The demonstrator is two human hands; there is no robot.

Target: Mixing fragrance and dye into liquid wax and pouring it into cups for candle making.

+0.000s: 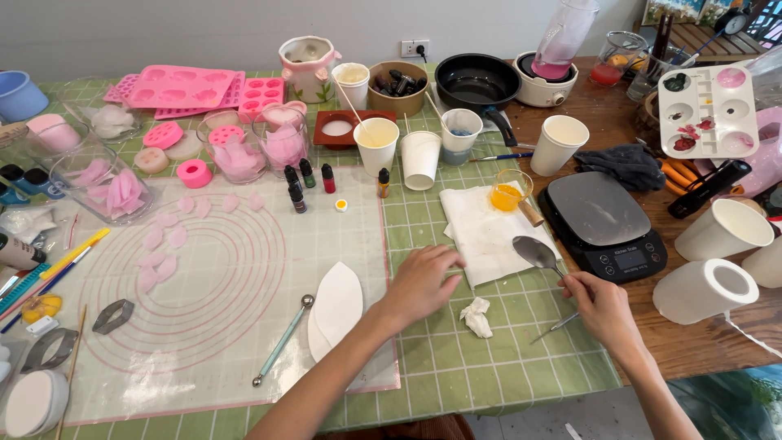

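Right hand (pixel 601 305) pinching the handle of a grey metal spoon (pixel 538 253), bowl angled up-left over the white paper towel (pixel 489 232); left hand (pixel 419 281) loosely curled, resting on the towel's near-left edge; spoon nearer the right.

Left hand (pixel 422 281) rests palm-down on the green grid tablecloth (pixel 489 358), fingertips touching the edge of the white paper towel (pixel 489 232); right hand (pixel 601 303) pinches the handle of a metal spoon (pixel 538 253) whose bowl lies over the towel's corner. Crumpled tissue (pixel 477 316) sits between the hands, black kitchen scale (pixel 601 220) just beside the spoon. Small glass cup (pixel 511 191) on the towel holds orange liquid, probably dye.
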